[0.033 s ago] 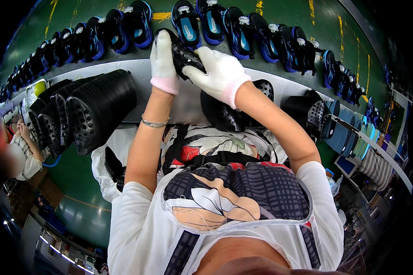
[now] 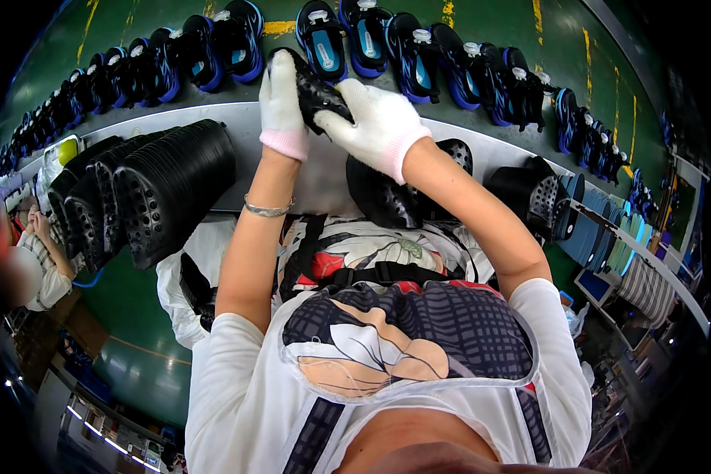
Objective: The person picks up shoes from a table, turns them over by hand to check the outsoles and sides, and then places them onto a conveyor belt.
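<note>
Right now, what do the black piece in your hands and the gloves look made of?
Black perforated shoe upper: likely moulded foam or rubber, matte, with rows of punched holes. Left hand and right hand wear white knit gloves, apparently cotton, with pink cuffs; both grip the upper.

Bright, even overhead light here; the green floor [image 2: 142,347] gleams with soft glare at near left. White gloves look almost washed out. Heavy fisheye bending curves the worktop [image 2: 213,118] edge, corners fall to black, and a person [image 2: 24,261] at far left is smeared, out of focus.
</note>
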The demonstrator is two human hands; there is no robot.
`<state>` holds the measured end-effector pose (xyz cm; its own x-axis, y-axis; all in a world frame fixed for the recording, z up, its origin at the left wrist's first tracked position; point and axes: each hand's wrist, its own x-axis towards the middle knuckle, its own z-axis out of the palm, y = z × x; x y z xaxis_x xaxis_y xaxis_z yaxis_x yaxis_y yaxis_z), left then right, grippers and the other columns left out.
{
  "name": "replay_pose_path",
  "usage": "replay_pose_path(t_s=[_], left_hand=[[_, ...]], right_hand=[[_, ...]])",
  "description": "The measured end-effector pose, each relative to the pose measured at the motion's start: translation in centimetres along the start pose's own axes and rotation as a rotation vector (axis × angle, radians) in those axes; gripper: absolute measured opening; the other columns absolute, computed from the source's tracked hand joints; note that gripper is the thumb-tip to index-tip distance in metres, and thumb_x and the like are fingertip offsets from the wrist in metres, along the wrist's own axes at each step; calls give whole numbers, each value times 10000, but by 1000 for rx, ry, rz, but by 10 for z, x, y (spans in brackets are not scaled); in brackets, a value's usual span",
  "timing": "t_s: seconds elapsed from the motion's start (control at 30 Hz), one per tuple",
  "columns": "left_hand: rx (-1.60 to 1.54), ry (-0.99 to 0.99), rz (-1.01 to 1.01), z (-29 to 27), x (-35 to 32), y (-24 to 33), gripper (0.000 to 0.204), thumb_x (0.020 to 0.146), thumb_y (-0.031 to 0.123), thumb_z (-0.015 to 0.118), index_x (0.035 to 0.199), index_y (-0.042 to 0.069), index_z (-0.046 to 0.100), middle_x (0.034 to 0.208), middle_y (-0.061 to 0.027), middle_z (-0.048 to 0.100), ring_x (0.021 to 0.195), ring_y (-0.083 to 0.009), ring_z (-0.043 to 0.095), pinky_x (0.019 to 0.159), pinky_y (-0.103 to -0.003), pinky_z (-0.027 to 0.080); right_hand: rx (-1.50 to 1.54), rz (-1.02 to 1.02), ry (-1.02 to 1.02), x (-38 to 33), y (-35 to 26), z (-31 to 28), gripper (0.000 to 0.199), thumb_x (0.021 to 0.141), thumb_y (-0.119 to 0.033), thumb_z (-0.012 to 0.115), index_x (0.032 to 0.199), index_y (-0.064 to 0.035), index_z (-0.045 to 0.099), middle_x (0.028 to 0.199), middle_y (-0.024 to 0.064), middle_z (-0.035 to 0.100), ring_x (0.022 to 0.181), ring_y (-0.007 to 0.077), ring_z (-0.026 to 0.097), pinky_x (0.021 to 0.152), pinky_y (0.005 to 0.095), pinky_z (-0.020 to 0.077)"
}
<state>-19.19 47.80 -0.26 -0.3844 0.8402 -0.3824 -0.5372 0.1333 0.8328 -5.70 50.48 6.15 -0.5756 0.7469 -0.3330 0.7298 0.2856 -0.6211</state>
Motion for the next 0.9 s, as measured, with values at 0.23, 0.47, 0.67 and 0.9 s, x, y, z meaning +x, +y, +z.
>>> replay_pose_path(t_s=[0.23, 0.47, 0.67, 0.9], left_hand=[[961, -227, 447, -41, 30, -36, 302, 847, 218, 568, 1045, -9, 596, 1102, -199, 583, 1038, -367, 534, 912, -374, 419], [1330, -348, 519, -42, 55, -59, 277, 812, 128, 589, 1083, 75, 593, 1114, -121, 567, 991, -351, 532, 864, -411, 441], [1407, -250, 568, -26, 71, -72, 137, 809, 200, 598, 908, 109, 618, 991, -39, 569, 940, -263, 556, 785, -409, 494], [1360, -140, 199, -28, 79, -90, 264, 856, 274, 549, 1017, 71, 600, 1027, -148, 612, 969, -350, 565, 810, -436, 468]], right_hand=[[-316, 194, -150, 50, 34, -9, 458, 849, -427, 497, 984, 1, 587, 896, 210, 657, 862, 360, 636, 782, 430, 500], [-591, 139, -293, 106, 28, -23, 367, 815, -311, 491, 1000, -54, 676, 971, 165, 668, 922, 320, 642, 809, 392, 514], [-703, 134, -239, 142, 17, -4, 271, 802, -200, 558, 1001, -81, 698, 1011, 123, 680, 944, 272, 657, 796, 368, 523], [-669, 126, -169, 172, 44, 45, 257, 829, -202, 539, 945, -28, 688, 990, 171, 672, 927, 316, 656, 790, 393, 521]])
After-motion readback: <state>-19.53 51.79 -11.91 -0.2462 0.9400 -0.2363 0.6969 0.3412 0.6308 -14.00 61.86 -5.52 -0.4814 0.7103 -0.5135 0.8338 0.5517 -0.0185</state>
